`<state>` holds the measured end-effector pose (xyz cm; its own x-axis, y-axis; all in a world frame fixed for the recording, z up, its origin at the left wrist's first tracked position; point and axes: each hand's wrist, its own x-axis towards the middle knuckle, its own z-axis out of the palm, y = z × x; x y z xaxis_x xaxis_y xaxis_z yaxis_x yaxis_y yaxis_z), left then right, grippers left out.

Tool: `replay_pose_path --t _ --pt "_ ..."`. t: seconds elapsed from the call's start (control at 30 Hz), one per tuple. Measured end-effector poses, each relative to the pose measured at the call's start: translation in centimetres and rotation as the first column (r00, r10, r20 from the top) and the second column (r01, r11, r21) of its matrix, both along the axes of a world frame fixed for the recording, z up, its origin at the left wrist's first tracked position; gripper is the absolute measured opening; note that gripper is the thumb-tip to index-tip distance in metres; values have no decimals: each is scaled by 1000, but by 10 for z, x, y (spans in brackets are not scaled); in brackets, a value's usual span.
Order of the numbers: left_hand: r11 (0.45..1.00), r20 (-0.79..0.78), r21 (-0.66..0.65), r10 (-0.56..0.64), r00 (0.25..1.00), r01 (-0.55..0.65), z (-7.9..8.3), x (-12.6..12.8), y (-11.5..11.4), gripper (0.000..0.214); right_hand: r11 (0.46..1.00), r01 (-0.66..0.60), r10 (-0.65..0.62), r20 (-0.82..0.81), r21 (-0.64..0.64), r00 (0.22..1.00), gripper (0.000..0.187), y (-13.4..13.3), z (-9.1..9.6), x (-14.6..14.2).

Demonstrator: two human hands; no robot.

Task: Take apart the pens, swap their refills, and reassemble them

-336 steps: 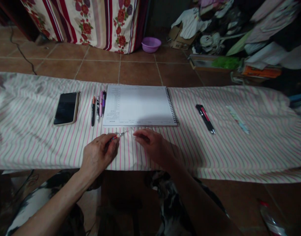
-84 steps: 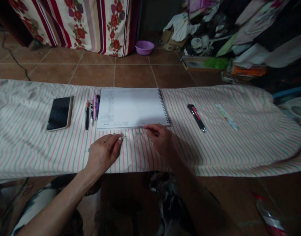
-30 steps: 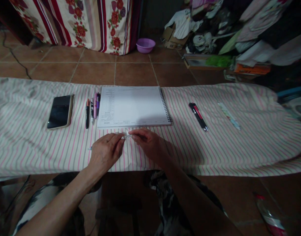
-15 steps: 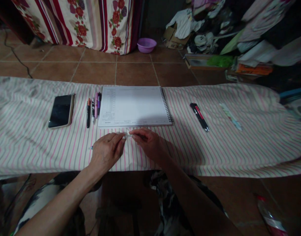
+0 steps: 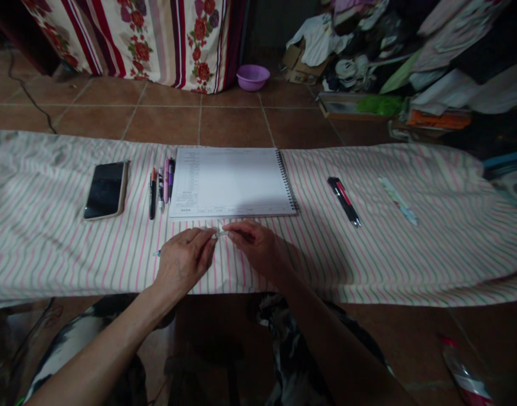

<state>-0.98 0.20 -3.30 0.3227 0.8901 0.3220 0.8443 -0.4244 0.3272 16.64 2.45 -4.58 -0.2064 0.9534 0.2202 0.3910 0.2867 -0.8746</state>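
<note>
My left hand (image 5: 184,260) and my right hand (image 5: 255,245) meet over the striped cloth (image 5: 410,248), just below the spiral notebook (image 5: 233,181). Between their fingertips sits a thin, pale pen part (image 5: 220,233), pinched from both ends. Its far end pokes out behind my left hand as a small blue tip (image 5: 157,253). Both hands have closed fingers. What exactly my right fingers hold is too small to make out.
A dark phone (image 5: 105,189) lies at the left, with several pens (image 5: 160,185) between it and the notebook. A black and red pen (image 5: 345,201) and a pale strip (image 5: 397,199) lie to the right. Beyond are tiled floor, a purple bowl (image 5: 252,76) and piled clutter.
My right hand moved from the notebook's lower edge back to my left hand, and the two now pinch the thin piece together. In the last half second almost nothing shifted.
</note>
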Motion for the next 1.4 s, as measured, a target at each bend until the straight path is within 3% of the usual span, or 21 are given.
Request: replay_pose_path --t 0.6,1.07,1.4 --pt "1000 10 -2 -3 1000 3 0 0 0 26 1000 8 -8 16 -12 1000 15 -1 -1 0" --pt "999 0 -35 -4 1000 4 3 2 -1 26 996 4 -4 -3 -93 1000 17 0 0 2" --pt "999 9 -31 -7 1000 7 4 2 -1 26 998 -30 30 3 -56 1000 16 1 -3 1"
